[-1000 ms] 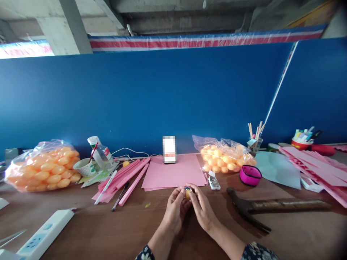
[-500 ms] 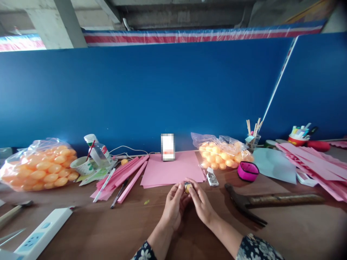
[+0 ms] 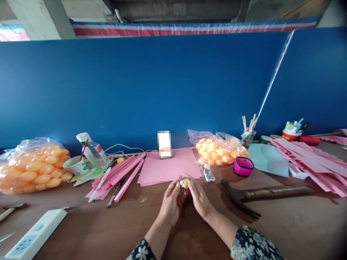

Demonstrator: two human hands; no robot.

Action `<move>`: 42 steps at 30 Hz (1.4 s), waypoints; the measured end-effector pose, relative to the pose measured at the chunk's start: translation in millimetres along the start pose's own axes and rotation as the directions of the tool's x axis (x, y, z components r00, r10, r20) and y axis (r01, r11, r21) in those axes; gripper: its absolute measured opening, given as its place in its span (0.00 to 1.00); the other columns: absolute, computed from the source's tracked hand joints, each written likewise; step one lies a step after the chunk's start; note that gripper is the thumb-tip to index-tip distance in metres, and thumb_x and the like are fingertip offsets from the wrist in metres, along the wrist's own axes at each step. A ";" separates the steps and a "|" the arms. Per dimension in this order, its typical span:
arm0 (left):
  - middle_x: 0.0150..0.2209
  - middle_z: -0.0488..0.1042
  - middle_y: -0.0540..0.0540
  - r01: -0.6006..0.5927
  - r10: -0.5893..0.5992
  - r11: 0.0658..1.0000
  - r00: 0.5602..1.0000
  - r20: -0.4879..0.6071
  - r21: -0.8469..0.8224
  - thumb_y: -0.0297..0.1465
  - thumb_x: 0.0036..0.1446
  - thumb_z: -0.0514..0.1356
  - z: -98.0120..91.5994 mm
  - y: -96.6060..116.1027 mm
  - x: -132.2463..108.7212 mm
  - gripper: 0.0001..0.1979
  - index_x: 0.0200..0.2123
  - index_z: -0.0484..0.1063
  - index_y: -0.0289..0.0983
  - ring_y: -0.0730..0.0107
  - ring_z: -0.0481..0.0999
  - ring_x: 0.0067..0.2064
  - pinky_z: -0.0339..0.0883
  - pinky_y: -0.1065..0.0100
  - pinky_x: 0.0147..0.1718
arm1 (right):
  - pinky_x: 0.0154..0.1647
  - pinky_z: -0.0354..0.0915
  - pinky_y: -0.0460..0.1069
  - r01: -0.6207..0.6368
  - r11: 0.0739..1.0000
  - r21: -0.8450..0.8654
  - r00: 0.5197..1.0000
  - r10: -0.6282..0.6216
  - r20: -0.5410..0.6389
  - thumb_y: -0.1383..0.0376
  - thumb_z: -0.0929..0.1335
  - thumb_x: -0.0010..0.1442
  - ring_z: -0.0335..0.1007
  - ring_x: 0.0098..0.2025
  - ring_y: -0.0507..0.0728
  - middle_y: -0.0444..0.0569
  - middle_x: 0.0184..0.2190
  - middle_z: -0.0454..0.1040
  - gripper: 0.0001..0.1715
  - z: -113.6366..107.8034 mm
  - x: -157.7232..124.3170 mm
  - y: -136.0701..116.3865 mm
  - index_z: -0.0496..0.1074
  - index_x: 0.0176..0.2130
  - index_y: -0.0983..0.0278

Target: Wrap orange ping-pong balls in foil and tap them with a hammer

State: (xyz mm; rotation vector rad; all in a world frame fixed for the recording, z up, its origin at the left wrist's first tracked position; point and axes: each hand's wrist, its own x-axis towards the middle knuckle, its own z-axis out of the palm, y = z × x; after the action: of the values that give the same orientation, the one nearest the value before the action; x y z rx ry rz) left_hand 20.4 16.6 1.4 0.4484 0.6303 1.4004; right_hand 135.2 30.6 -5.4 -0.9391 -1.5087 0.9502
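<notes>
Over the table (image 3: 114,227), my left hand (image 3: 171,202) and my right hand (image 3: 200,198) meet around a small round gold-and-silver object (image 3: 184,183). Both hands are closed on it, with the fingertips at its left and right sides. Its exact kind is too small to tell, and fingers cover part of it. Just beyond the fingertips lie stacked pink sheets (image 3: 169,168). To the right of my right hand are a small silvery object with a white tab (image 3: 209,175) and a claw hammer (image 3: 271,193).
Bags of orange plastic balls, one at left (image 3: 35,168) and one at right (image 3: 217,153), flank a phone (image 3: 165,144) with a blurred screen. A power strip (image 3: 38,231) lies front left. A magenta band (image 3: 243,167) stands behind the hammer. A blue partition (image 3: 162,83) closes the back.
The camera view has shifted a little, so the scene sits slightly further left and higher. More of the round object shows between my fingers, which still hold it.
</notes>
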 end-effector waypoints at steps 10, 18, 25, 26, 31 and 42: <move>0.37 0.77 0.44 0.013 -0.012 1.000 0.999 0.033 -0.009 0.25 0.48 0.62 4.0 3.7 0.8 0.10 0.37 0.74 0.33 0.73 0.76 0.36 0.69 0.74 0.39 | 0.54 0.61 0.54 0.007 1.000 0.013 1.000 -0.007 -0.016 0.58 0.59 0.62 0.65 0.51 0.58 0.50 0.47 0.72 0.19 1.5 5.3 -0.2 0.67 0.49 0.61; 0.36 0.77 0.42 -0.007 0.013 0.997 0.997 -0.073 0.080 0.24 0.51 0.59 -1.4 10.0 6.2 0.08 0.36 0.74 0.31 0.72 0.77 0.34 0.72 0.75 0.36 | 0.54 0.59 0.56 0.219 0.756 -0.617 0.974 -0.211 0.087 0.66 0.61 0.59 0.61 0.52 0.60 0.53 0.49 0.68 0.20 -36.9 -3.0 -38.2 0.62 0.52 0.62; 0.33 0.77 0.43 0.040 -0.030 0.988 0.997 -0.067 0.149 0.21 0.54 0.55 0.8 9.9 5.1 0.09 0.37 0.73 0.31 0.72 0.77 0.32 0.73 0.76 0.32 | 0.50 0.58 0.60 0.022 0.451 -0.892 0.998 -0.057 -0.004 0.56 0.64 0.56 0.60 0.52 0.65 0.60 0.50 0.66 0.32 -121.5 -20.8 -50.2 0.56 0.56 0.66; 0.32 0.77 0.43 0.044 -0.031 0.986 0.996 -0.081 0.164 0.20 0.53 0.55 0.7 9.7 5.3 0.09 0.37 0.73 0.31 0.72 0.77 0.32 0.73 0.76 0.30 | 0.50 0.57 0.60 -0.003 0.426 -0.905 1.000 0.014 0.003 0.53 0.64 0.55 0.61 0.51 0.66 0.60 0.50 0.66 0.35 -130.1 -24.0 -48.4 0.56 0.57 0.66; 0.32 0.77 0.44 0.042 -0.028 0.984 0.996 -0.086 0.171 0.20 0.54 0.54 -0.3 9.7 5.9 0.11 0.39 0.73 0.32 0.71 0.77 0.32 0.74 0.76 0.30 | 0.53 0.49 0.63 0.046 0.380 -0.924 0.963 0.228 0.142 0.46 0.67 0.47 0.61 0.51 0.67 0.57 0.51 0.66 0.44 -152.0 -39.2 -41.8 0.54 0.58 0.58; 0.33 0.77 0.43 0.051 -0.033 0.975 0.996 -0.086 0.215 0.20 0.54 0.53 -1.6 11.2 3.8 0.11 0.38 0.73 0.32 0.71 0.77 0.34 0.73 0.76 0.31 | 0.46 0.56 0.57 0.120 0.185 -0.975 0.984 0.106 0.142 0.54 0.66 0.52 0.65 0.43 0.64 0.53 0.42 0.69 0.35 -144.5 -57.4 -49.1 0.56 0.57 0.59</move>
State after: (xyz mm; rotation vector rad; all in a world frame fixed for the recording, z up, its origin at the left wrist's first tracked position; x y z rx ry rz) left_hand 11.1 21.7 6.7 0.5501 0.8602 1.3200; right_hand 281.5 -28.5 35.4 -1.7820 -2.3253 -0.1965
